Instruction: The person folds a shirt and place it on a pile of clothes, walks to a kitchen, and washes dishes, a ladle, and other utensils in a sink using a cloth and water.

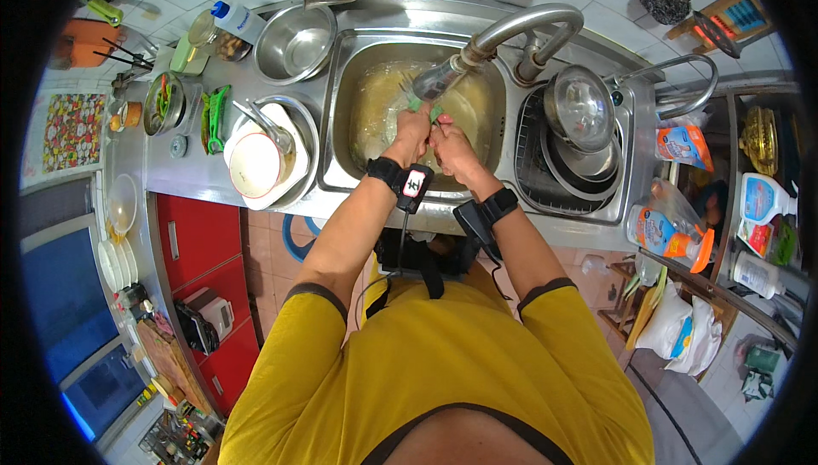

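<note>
Both of my hands are over the stainless-steel sink [345, 145], close together under the faucet spout [441, 75]. My left hand [412, 131] grips a small bunch of green leafy vegetable [415, 105], whose leaves reach up beneath the spout. My right hand [452, 147] is closed at the bunch's lower end, where a pinkish bit shows between the fingers. The fingers partly hide the stems. Cloudy yellowish water [377, 91] stands in the basin, its surface rippled. Black straps with small devices are around both wrists.
Left of the sink are a steel bowl [295, 43] and stacked dishes [255, 165] with a ladle. Green peppers [206, 121] lie farther left. A black drain basket [533, 174] at right holds pans and a lidded pot [578, 107]. Spray bottles [664, 232] stand beyond.
</note>
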Demonstrator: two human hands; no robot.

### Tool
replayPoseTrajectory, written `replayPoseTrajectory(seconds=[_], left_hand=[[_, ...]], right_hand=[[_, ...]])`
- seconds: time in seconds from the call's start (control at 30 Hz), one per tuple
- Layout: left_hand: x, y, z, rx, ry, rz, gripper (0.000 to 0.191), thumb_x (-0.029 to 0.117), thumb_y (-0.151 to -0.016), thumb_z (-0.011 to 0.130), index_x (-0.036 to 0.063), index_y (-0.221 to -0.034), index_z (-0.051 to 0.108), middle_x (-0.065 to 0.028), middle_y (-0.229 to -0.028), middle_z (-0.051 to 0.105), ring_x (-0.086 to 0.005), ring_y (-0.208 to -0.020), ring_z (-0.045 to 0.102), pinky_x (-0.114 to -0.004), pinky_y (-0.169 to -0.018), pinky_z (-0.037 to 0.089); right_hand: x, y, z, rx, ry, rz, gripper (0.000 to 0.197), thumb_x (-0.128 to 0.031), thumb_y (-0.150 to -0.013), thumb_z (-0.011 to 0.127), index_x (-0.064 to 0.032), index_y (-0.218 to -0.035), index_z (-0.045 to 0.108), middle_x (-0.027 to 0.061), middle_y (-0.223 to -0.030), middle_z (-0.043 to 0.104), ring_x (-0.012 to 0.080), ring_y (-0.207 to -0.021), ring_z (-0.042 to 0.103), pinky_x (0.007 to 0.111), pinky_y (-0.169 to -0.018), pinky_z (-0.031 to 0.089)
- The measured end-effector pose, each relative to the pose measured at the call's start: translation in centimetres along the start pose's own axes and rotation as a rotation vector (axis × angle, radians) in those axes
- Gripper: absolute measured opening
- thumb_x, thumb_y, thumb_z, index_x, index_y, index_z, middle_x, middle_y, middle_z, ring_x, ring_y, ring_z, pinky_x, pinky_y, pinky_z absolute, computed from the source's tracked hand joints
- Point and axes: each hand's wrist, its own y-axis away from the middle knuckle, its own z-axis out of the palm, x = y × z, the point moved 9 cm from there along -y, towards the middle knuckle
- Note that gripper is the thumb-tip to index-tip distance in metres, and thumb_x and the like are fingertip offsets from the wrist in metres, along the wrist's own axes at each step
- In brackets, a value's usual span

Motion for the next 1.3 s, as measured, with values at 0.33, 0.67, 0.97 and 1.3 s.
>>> replayPoseTrajectory(seconds=[0.33,0.67,0.97,1.3], left_hand=[[1.4,-8.6,-3.4,0.049,0.088,0.039,0.045,0.033,-0.113,0.046,-0.0093,-0.117,0.058,-0.0236,-0.101,0.072,-0.0318,-0.082,0.077,-0.038,-0.059,0.064],[-2.0,-6.3,-2.7,-0.416,0.482,-0.226,0.038,0.035,-0.115,0.042,0.0010,-0.124,0.056,-0.0216,-0.109,0.073,-0.0366,-0.105,0.072,-0.053,-0.096,0.060],[-1.4,1.1,1.8,-0.701,0.424,-0.235,0.046,0.042,-0.106,0.058,0.0008,-0.125,0.067,-0.0140,-0.123,0.074,-0.0264,-0.108,0.071,-0.038,-0.103,0.055],[-2.5,-5.9,0.3,-0.317,0.788,-0.310,0.011,0.012,-0.101,0.061,0.0026,-0.096,0.060,-0.0116,-0.091,0.069,-0.0306,-0.094,0.073,-0.051,-0.096,0.059]], right_hand=[[-0.9,5.3,0.0,-0.114,-0.073,0.158,0.038,-0.036,-0.110,0.053,-0.0089,-0.083,0.053,-0.0026,-0.059,0.044,0.0101,-0.039,0.035,0.031,-0.035,0.026],[-0.8,3.2,-1.3,-0.062,-0.339,0.208,0.037,-0.037,-0.113,0.050,-0.0097,-0.088,0.051,-0.0041,-0.061,0.040,0.0075,-0.045,0.033,0.029,-0.038,0.025],[0.0,1.5,4.9,-0.559,-0.794,0.432,0.039,-0.042,-0.114,0.045,-0.0128,-0.088,0.050,-0.0060,-0.057,0.036,0.0061,-0.041,0.029,0.025,-0.036,0.024],[0.6,4.4,3.1,-0.540,-0.791,0.577,0.039,-0.040,-0.114,0.047,-0.0117,-0.088,0.050,-0.0058,-0.063,0.038,0.0061,-0.045,0.031,0.024,-0.038,0.025]])
